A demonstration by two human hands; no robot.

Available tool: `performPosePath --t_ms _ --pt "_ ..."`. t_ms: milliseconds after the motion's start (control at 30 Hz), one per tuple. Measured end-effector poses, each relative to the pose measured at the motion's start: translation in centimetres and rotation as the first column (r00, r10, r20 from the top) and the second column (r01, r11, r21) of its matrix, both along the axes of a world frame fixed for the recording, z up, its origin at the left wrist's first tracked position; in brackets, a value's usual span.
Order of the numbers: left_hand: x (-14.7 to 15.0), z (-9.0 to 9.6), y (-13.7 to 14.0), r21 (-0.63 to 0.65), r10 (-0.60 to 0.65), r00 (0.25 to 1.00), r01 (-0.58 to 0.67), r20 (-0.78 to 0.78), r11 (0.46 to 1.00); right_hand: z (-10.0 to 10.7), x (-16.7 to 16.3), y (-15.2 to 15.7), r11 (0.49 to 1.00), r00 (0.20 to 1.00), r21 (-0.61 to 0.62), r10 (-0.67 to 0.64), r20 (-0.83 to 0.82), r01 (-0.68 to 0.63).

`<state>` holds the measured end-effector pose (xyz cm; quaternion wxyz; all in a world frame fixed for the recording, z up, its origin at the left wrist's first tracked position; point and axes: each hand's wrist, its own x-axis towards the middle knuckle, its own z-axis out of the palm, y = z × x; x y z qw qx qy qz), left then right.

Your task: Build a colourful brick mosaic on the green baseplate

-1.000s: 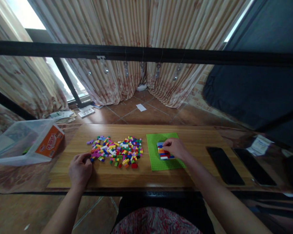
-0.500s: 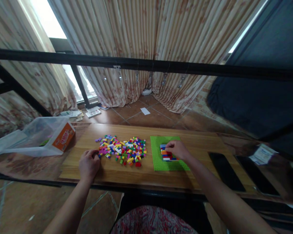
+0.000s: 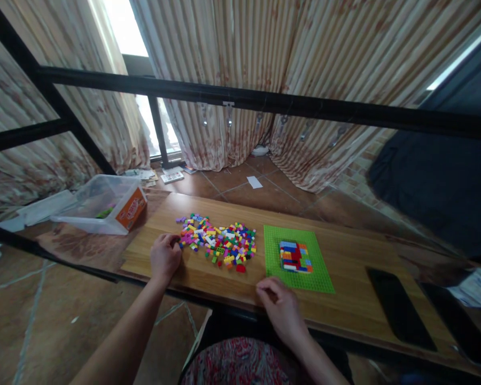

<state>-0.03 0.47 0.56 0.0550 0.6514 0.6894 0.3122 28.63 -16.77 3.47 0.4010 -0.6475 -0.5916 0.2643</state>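
My left hand rests on the wooden table at the left edge of a pile of loose toy bricks. Its fingers are curled in, and whatever they may hold is hidden. Low over the table's front edge is my right hand, fingers drawn together and no brick visible in them. It is apart from the green baseplate, just below its left corner. On that baseplate sits a rectangular block of joined bricks in red, blue, orange, white and green.
A clear plastic bin with an orange label stands left of the table. Toward the right end lies a black phone-like slab, with a second dark slab beyond it. A black metal rail crosses behind the table.
My right hand has left the brick block and drawn back toward me, to the table's front edge. My left hand stays beside the pile. The whole view has shifted and tilted.
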Motion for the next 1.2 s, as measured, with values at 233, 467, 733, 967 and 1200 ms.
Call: performPosePath --t_ms 233,467,733,967,1200 --pt "0.0 -0.2 0.0 -0.002 -0.001 1.000 0.001 0.009 1.000 -0.6 -1.4 -0.3 0.994 0.996 -0.066 0.085 -0.002 -0.085" --pt "0.2 0.0 -0.3 0.006 -0.008 1.000 0.008 0.008 1.000 -1.2 -1.4 2.3 0.998 0.997 -0.004 0.069 0.039 -0.069" --pt "0.2 -0.2 -0.2 0.010 -0.013 1.000 0.013 0.019 1.000 -0.1 -3.3 5.7 0.997 0.988 0.045 0.063 0.145 -0.070" --pt "0.1 -0.4 -0.2 0.016 -0.016 0.999 0.015 0.040 1.000 -0.7 -2.2 5.2 0.999 0.980 0.015 0.031 0.197 -0.035" --pt "0.1 -0.6 -0.3 0.018 -0.022 0.999 0.022 0.026 1.000 -0.7 -2.4 5.1 0.998 0.976 0.023 0.048 0.213 -0.054"
